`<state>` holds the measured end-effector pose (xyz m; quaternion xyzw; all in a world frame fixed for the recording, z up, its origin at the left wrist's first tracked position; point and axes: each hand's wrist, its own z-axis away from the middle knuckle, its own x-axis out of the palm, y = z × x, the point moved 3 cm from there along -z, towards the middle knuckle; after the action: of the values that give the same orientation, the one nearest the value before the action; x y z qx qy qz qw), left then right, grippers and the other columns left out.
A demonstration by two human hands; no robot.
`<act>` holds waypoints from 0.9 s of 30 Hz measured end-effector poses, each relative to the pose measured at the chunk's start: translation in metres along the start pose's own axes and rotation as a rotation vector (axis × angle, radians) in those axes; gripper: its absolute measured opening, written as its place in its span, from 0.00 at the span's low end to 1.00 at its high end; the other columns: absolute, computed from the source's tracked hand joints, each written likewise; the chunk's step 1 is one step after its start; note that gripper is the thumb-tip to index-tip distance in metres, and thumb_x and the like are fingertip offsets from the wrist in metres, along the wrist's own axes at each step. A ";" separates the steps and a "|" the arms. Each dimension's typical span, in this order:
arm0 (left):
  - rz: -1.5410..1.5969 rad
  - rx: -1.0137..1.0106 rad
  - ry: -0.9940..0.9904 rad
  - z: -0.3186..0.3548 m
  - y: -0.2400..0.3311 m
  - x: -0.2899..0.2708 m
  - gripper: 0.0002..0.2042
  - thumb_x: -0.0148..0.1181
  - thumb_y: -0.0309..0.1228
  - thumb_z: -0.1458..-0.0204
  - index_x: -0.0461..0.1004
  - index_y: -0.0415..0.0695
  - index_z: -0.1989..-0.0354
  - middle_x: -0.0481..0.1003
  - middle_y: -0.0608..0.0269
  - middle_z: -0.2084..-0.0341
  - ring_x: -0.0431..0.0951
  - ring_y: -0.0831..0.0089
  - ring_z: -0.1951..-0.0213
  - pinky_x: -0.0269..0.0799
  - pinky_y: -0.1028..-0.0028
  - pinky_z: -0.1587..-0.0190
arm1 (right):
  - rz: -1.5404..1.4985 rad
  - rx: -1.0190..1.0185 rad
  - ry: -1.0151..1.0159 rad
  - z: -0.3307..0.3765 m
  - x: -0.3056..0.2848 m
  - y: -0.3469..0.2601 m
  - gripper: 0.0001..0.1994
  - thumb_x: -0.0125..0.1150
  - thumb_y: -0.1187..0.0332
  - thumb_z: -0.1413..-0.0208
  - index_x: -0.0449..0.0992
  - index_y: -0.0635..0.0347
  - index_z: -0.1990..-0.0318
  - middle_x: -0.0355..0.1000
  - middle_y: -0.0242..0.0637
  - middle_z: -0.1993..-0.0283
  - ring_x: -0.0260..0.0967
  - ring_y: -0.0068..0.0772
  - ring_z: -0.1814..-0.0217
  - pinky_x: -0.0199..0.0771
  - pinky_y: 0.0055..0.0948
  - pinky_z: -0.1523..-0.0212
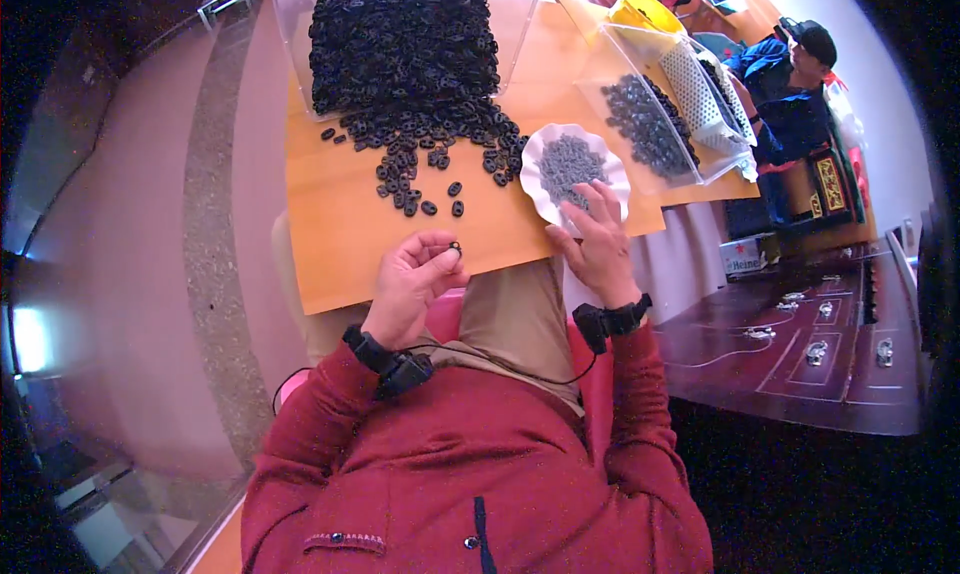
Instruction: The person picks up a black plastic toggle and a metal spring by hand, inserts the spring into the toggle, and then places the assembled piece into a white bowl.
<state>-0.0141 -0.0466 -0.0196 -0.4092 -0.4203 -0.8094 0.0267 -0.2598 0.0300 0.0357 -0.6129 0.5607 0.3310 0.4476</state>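
Observation:
My left hand (413, 279) is closed in a pinch near the table's front edge, with a small black plastic piece (456, 248) between thumb and forefinger. My right hand (598, 242) reaches over the near side of a white scalloped dish (533, 170). Its fingers are stretched apart, the tips above small grey pieces (570, 164) heaped in the dish. No piece shows between those fingers. Loose black two-holed pieces (430, 208) lie on the table ahead of my left hand.
At the far side, a clear bin (520, 49) lies heaped with black pieces (400, 49), spilling toward me. Right of the dish stands a clear box (697, 177) with grey and black parts, beside a white perforated basket (700, 94). A person (790, 74) sits at the far right.

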 end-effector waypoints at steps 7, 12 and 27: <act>-0.051 0.020 0.061 0.002 0.004 0.006 0.09 0.57 0.22 0.46 0.70 0.38 0.57 0.74 0.63 0.70 0.76 0.75 0.70 0.77 0.75 0.63 | -0.058 0.026 -0.018 0.000 0.002 -0.002 0.19 0.66 0.61 0.53 0.76 0.63 0.57 0.64 0.43 0.43 0.54 0.53 0.36 0.61 0.45 0.41; -0.060 0.026 0.064 0.002 0.004 0.005 0.09 0.57 0.22 0.46 0.70 0.37 0.57 0.74 0.63 0.69 0.76 0.76 0.69 0.77 0.75 0.63 | -0.044 0.033 -0.035 -0.002 0.003 -0.002 0.19 0.67 0.62 0.53 0.76 0.63 0.56 0.64 0.42 0.43 0.54 0.53 0.36 0.61 0.44 0.41; -0.058 0.034 0.046 0.003 0.003 0.005 0.07 0.57 0.21 0.46 0.71 0.39 0.59 0.73 0.65 0.69 0.75 0.78 0.69 0.77 0.76 0.63 | -0.130 -0.024 0.082 -0.006 0.006 -0.008 0.12 0.68 0.67 0.56 0.78 0.60 0.64 0.70 0.40 0.54 0.62 0.48 0.44 0.66 0.41 0.47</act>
<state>-0.0147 -0.0450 -0.0133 -0.3774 -0.4449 -0.8120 0.0197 -0.2514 0.0221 0.0340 -0.6663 0.5337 0.2826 0.4375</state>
